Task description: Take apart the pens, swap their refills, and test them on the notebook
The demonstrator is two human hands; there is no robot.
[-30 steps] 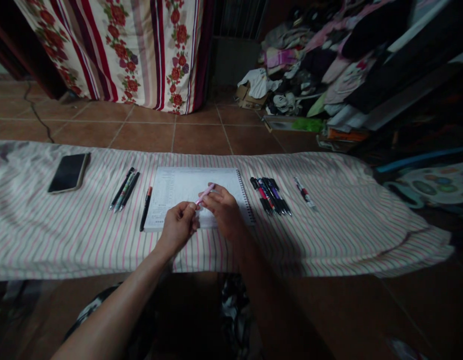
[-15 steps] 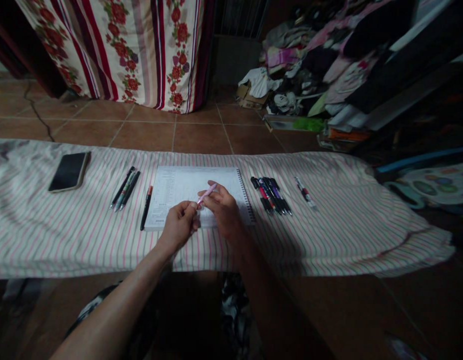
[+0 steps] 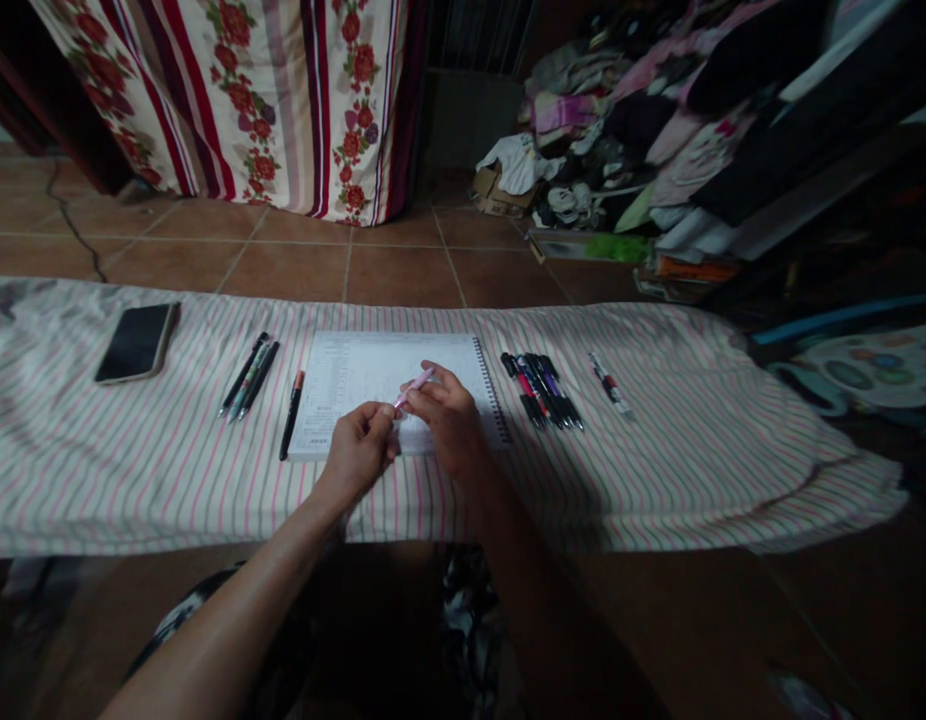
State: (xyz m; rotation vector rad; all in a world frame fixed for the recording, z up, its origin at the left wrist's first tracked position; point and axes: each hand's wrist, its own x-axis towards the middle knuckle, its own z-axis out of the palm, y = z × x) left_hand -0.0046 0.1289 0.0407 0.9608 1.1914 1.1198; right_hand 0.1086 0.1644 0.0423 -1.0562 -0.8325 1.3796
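Observation:
A pink pen (image 3: 416,386) is held at a slant between my two hands, above a spiral-bound notebook (image 3: 403,350) with printed pages. Thumb and fingers of my left hand (image 3: 362,440) pinch the pen's lower end. My right hand (image 3: 449,412) grips its upper part, and the tip sticks out past the fingers. Along the notebook's left edge lies a black pen with an orange end (image 3: 291,415). Farther left is a small group of pens (image 3: 249,380). To the right of the spiral, several dark pens (image 3: 543,392) lie side by side, with a white, red and black pen (image 3: 610,384) beyond them.
A striped cloth (image 3: 703,430) covers the long, low surface. On its left part lies a phone (image 3: 137,343). Behind are a tiled floor (image 3: 298,255), a flowered curtain (image 3: 283,110) and a heap of clothes (image 3: 605,120). A patterned stool-like object (image 3: 875,370) stands at the right.
The fingers of my right hand have shifted slightly on the pink pen. Otherwise the hands and the things on the cloth stay in place.

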